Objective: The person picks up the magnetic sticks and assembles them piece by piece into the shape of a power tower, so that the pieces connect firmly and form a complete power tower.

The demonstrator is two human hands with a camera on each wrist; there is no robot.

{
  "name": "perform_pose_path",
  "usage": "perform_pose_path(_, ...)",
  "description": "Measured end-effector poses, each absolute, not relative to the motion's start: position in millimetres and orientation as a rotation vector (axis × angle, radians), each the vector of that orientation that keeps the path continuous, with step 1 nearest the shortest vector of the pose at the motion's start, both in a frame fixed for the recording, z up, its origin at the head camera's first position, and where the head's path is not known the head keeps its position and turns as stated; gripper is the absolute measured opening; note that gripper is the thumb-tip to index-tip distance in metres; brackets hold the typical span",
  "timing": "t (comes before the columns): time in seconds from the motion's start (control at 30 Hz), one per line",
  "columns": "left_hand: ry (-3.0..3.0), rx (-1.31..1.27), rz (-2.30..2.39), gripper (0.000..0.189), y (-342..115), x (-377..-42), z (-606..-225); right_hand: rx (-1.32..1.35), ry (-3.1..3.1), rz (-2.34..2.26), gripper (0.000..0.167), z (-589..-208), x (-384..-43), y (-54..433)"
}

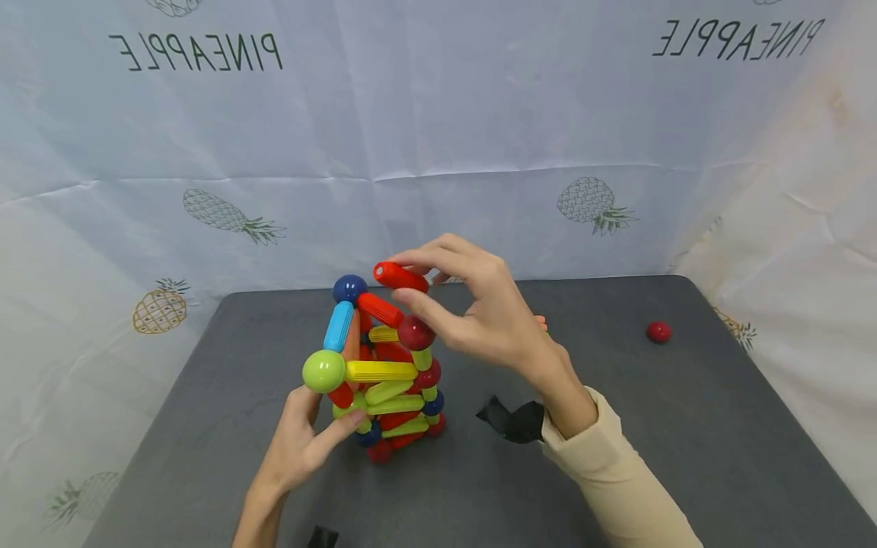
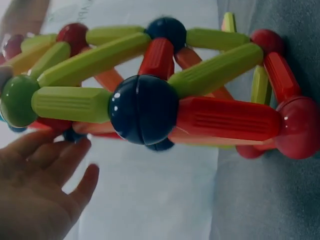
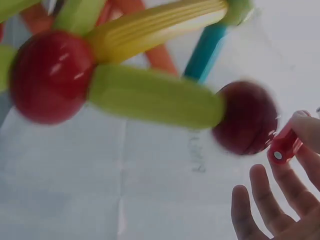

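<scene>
A tower of magnetic rods and balls (image 1: 385,371) stands upright on the table, its frame yellow, green, red and blue. My left hand (image 1: 299,441) holds its left side, thumb on the front near a green ball and fingers behind. In the left wrist view, those fingers touch the frame beside a green ball (image 2: 19,101). My right hand (image 1: 479,304) pinches a loose red rod (image 1: 400,276) between thumb and fingers, above the tower's top. The rod's end shows a silvery disc in the right wrist view, close to the top dark red ball (image 3: 245,117); contact is unclear.
A single red ball (image 1: 658,332) lies at the right of the dark grey table (image 1: 617,457). A black strap (image 1: 514,420) hangs at my right wrist. Behind the table hangs a white cloth (image 1: 438,114) printed with pineapples.
</scene>
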State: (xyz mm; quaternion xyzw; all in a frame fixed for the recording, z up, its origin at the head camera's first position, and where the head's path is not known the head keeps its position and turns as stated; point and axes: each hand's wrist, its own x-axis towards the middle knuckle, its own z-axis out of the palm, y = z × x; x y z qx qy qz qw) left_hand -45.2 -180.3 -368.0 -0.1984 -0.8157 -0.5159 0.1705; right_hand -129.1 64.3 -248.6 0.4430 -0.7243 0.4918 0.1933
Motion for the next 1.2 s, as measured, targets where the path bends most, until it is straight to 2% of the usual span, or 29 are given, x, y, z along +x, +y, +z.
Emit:
perform_pose_path(0.27, -2.316, -0.637, -1.578, 0.029, -184, -48, -370, 1.467, -2.033, 1.146, 0.027, -239, -100, 53)
perform_pose_path(0.57, -2.337, -0.6, -1.539, 0.027, -184, -48, -369, 1.373, -2.17, 0.705, 0.022, -242, -91, 50)
perform_pose_path(0.93, -2.299, -0.597, -1.481, 0.028, -182, -47, -370, 1.318, -2.16, 0.448, 0.017, -246, -88, 46)
perform_pose_path(1.07, -2.277, -0.605, -1.46, 0.03, -181, -46, -371, 1.307, -2.17, 0.402, 0.018, -248, -87, 45)
perform_pose_path(1.2, -2.259, -0.6, -1.468, 0.033, -181, -45, -371, 1.281, -2.166, 0.544, 0.024, -248, -90, 50)
